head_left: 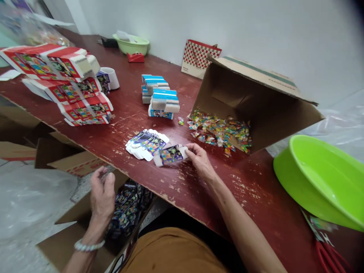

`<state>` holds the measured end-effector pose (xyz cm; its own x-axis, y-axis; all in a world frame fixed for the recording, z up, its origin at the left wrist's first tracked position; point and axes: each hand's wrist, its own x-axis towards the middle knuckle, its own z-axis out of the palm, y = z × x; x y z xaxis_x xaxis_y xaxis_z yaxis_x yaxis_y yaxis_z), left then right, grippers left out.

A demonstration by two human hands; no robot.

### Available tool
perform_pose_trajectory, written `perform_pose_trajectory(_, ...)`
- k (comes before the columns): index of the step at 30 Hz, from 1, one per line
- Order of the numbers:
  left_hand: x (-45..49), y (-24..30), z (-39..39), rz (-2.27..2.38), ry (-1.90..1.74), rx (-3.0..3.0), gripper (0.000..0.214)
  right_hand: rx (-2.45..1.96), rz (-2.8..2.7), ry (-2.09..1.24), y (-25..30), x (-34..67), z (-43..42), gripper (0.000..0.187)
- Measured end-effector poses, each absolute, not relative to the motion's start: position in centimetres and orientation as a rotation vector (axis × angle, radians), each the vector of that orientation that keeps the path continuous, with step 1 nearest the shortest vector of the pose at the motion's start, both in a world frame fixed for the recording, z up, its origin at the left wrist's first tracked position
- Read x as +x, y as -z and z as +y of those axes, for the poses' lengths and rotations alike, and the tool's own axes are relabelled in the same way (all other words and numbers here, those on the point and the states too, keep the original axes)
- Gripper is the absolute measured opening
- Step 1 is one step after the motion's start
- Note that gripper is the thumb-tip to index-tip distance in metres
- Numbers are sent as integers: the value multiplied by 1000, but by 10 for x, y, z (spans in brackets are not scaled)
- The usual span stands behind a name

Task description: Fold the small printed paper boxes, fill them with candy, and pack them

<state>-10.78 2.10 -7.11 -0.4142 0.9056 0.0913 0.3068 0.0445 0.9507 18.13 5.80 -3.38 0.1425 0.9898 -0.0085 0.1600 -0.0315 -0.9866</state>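
Observation:
My right hand (200,160) pinches the white end flap of a small flattened purple candy box (171,154) between thumb and fingers, just above the table. Beside it on the table lies a fanned pile of similar purple flat boxes (148,143). My left hand (102,191), with a beaded bracelet (89,246) at the wrist, hovers past the table edge with loosely bent fingers, thumb apart, and nothing visible in it. Below that hand, an open carton (74,235) holds many dark packed boxes (131,206).
A tipped cardboard box (267,102) spills wrapped candies (222,131) onto the red table (182,185). Strapped red box bundles (82,91) and blue bundles (160,94) stand behind. At right are a green basin (298,182) and red-handled scissors (327,254).

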Motion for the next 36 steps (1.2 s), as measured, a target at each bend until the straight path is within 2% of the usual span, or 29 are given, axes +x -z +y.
perform_pose_trajectory(2,-96,38,15,1617,-1374,1317,42,-1310,-1228,-1159,21,180,42,22)
perform_pose_trajectory(5,-68,-1,7,1179,-906,1230,46,-1134,-1305,-1342,2,171,22,20)
perform_pose_trajectory(8,-40,-14,3,700,-409,946,50,-1014,-1382,-1467,-13,163,10,20)
perform_pose_trajectory(10,-27,-10,-1,535,-307,834,50,-974,-1408,-1519,-18,163,5,20)
perform_pose_trajectory(14,-14,0,-9,567,-435,800,47,-1020,-1357,-1473,-16,170,-3,21)
perform_pose_trajectory(17,-7,0,-13,701,-518,827,34,-980,-1241,-1499,-9,173,-11,33)
perform_pose_trajectory(20,0,-4,-14,847,-623,850,33,-933,-1122,-1501,-1,170,-20,46)
perform_pose_trajectory(24,8,-3,-12,924,-659,861,33,-1050,-1083,-1471,6,163,-29,29)
perform_pose_trajectory(28,14,5,-8,932,-747,965,34,-1283,-1187,-1067,3,168,-30,25)
perform_pose_trajectory(30,17,9,-9,960,-897,1014,46,-1381,-1206,-940,1,172,-29,26)
perform_pose_trajectory(33,19,12,-15,1042,-1101,1081,65,-1449,-1184,-896,3,173,-29,24)
perform_pose_trajectory(36,18,14,-19,1060,-1140,1196,59,-1332,-1070,-977,10,167,-30,22)
